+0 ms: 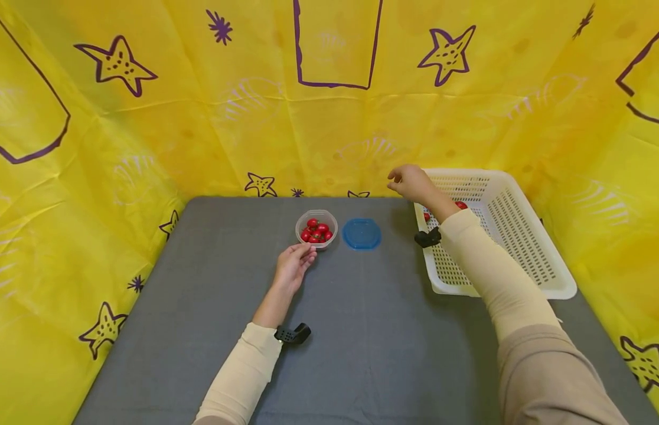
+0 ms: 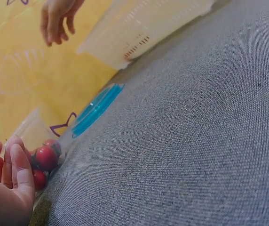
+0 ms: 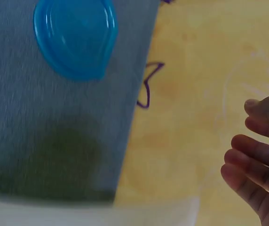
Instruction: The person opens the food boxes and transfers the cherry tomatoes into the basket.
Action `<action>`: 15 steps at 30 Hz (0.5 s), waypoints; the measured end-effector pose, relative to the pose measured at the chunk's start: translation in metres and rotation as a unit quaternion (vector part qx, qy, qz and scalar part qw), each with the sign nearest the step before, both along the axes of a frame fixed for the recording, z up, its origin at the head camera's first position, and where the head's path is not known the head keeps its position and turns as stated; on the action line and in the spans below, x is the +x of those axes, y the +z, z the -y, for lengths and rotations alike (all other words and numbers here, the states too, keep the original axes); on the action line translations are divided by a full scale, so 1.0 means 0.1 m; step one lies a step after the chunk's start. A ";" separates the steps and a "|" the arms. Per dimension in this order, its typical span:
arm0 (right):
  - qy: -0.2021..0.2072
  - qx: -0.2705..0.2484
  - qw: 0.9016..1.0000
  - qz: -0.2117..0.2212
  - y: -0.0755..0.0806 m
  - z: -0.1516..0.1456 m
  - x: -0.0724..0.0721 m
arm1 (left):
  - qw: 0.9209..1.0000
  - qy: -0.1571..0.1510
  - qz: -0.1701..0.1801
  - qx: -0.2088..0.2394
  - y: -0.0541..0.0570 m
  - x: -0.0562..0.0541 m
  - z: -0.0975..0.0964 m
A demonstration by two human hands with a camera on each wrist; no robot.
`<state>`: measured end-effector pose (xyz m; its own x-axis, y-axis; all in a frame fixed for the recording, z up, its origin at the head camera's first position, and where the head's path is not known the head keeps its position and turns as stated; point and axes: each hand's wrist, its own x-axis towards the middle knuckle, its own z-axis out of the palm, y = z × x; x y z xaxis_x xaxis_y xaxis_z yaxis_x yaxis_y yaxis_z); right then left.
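Clock as in head view, 12 = far; tub (image 1: pixel 320 214) is standing upright on table (image 1: pixel 361 330), far side, just off 12 toward 11, holding a cluster of tomatoes (image 1: pixel 322 228); left hand (image 1: pixel 294 268) is resting at tub's 7 o'clock rim, fingers loosely bent; thumb and index may be pinching it, but contact is too murky to call; right hand (image 1: pixel 411 182) is hovering by basket's (image 1: pixel 515 221) 10 o'clock corner, fingers parted, half curled, gripping nothing.

Risks, my read: tub is looking light, so a tug from left hand could be tipping it and rolling tomatoes out; lid (image 1: pixel 361 234) is lying just off tub's 3 o'clock, so a nudge that way could be jamming the two; right wrist cam (image 1: pixel 428 238) is sitting over basket's 9 o'clock rim, so a low arm could be snagging and dragging it; right sleeve (image 1: pixel 483 260) is masking part of basket, so fruit there could be getting missed.
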<state>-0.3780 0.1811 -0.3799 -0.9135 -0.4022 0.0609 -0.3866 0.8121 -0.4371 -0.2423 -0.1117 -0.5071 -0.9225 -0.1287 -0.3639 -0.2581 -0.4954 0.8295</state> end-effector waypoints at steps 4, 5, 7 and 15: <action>0.031 -0.006 0.999 -0.008 -0.02 0.20 0.01 | 1.000 0.002 0.001 0.003 0.00 0.00 0.00; 0.038 -0.011 0.999 -0.009 -0.03 0.25 0.01 | 1.000 0.004 0.001 0.006 0.00 0.00 0.00; 0.050 -0.017 0.999 -0.014 -0.06 0.33 0.02 | 1.000 0.004 0.000 0.005 -0.01 0.00 0.01; 0.081 -0.014 0.996 -0.021 -0.15 0.63 0.07 | 1.000 0.004 -0.001 0.008 -0.02 -0.03 0.00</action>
